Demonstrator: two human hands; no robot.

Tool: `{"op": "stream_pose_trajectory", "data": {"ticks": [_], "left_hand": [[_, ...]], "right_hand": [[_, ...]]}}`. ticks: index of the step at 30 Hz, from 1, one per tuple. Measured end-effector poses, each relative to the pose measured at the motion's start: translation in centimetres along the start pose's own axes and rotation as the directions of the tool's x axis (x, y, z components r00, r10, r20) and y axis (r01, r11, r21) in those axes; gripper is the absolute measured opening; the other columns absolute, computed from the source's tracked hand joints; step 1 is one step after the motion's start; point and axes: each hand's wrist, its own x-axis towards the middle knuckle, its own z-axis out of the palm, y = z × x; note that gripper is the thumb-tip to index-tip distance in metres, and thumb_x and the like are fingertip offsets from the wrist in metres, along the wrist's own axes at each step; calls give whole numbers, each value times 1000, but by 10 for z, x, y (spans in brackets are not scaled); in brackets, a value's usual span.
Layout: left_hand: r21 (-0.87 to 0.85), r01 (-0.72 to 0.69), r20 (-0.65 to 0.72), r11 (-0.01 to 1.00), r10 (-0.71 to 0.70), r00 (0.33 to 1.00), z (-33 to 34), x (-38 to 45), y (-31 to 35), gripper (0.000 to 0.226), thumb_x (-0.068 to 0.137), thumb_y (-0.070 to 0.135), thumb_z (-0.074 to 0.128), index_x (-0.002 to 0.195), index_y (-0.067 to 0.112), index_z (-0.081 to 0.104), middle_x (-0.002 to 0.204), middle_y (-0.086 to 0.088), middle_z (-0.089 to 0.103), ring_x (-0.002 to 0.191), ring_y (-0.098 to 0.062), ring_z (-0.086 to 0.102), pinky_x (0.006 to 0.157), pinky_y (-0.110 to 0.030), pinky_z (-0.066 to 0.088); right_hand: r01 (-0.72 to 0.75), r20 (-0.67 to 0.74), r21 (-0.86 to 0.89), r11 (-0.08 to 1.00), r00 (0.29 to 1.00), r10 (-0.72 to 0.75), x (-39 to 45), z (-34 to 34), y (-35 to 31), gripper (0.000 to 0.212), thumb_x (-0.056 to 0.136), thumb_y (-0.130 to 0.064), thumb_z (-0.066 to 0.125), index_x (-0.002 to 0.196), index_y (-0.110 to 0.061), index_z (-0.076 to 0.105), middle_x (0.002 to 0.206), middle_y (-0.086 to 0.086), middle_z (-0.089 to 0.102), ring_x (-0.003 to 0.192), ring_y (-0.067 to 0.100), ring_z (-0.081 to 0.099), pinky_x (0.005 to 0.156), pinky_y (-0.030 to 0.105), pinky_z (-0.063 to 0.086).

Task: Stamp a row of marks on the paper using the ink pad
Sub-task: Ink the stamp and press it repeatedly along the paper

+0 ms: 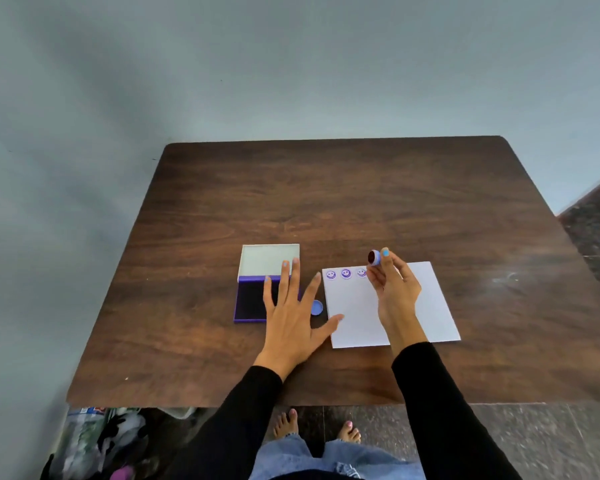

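A white paper (pixel 430 306) lies on the brown table (pixel 326 202), with three purple smiley marks (pixel 346 273) in a row along its top left edge. My right hand (pixel 394 289) holds a small round blue stamp (pixel 374 257) just above the paper's top edge, right of the third mark, its inked face tilted to the left. A purple ink pad (pixel 250 299) with its white lid (pixel 269 259) open lies left of the paper. My left hand (pixel 291 313) rests flat with spread fingers on the pad's right side, thumb touching the paper's left edge.
A small blue round cap (pixel 316 308) lies between the ink pad and the paper. A grey wall stands behind and left of the table. Bags (pixel 101 441) sit on the floor under the table's front left corner. My bare feet (pixel 316 429) are below the front edge.
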Motion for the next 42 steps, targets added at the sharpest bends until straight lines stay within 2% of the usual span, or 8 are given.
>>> {"op": "stream_pose_trajectory", "data": {"ticks": [4,14,18,21,26,29,33,42], "left_hand": [[90,-35,191,995,17,981,4,33,11,97,69,87,32,148,39,3,146,-4,-43,129,-23,-47,95,-49,-37],[178,-34,335,983,-28,942,14,56,5,105,59,86,51,147,42,14,142,-7,-49,122,-30,-53,90,-58,-33],[185,-37,359,982,-33,933,15,56,3,105,60,86,50,147,45,7,139,-6,-52,121,-30,-54,89,-58,-34],[184,-32,361,982,-37,932,13,56,3,104,60,86,50,146,45,7,140,-6,-50,122,-30,-53,90,-58,-33],[197,-24,376,980,-53,925,11,56,4,104,62,86,47,146,46,2,139,-6,-51,122,-31,-52,95,-61,-27],[203,-20,381,979,-60,923,10,55,5,104,62,86,46,146,46,0,134,-5,-55,117,-29,-56,95,-60,-28],[209,-10,387,978,-74,919,11,56,6,104,62,86,46,145,47,-1,131,-4,-57,115,-28,-57,94,-60,-28],[203,18,370,979,-93,924,10,55,8,104,59,86,49,145,49,3,134,-4,-54,120,-30,-53,96,-61,-27]], "right_hand": [[-191,32,164,968,982,188,2,-8,-2,14,87,-23,63,92,-11,67,86,8,70,77,16,69,61,23,58],[-313,81,305,899,950,303,13,-24,0,18,86,-21,63,98,-7,66,92,12,69,82,19,67,62,24,60],[-98,-25,257,961,994,109,25,-35,-7,11,87,-12,62,96,-7,66,74,3,74,71,13,69,64,22,59],[143,-111,-7,990,983,-143,32,-41,-7,14,87,-10,64,101,-9,65,75,1,73,76,11,70,74,21,59],[334,-122,-437,835,898,-423,37,-46,5,17,84,-17,68,101,-17,69,92,1,71,81,9,67,75,16,53],[372,-88,-486,791,880,-468,38,-46,9,21,83,-18,69,104,-17,70,91,-2,71,81,8,67,72,8,52],[441,-3,-584,682,839,-545,39,-45,9,26,84,-18,68,109,-13,68,98,-1,70,87,11,66,80,18,50],[553,215,-731,400,742,-635,37,-50,11,26,82,-8,69,108,-5,68,100,12,73,85,10,62,83,14,45]]}}
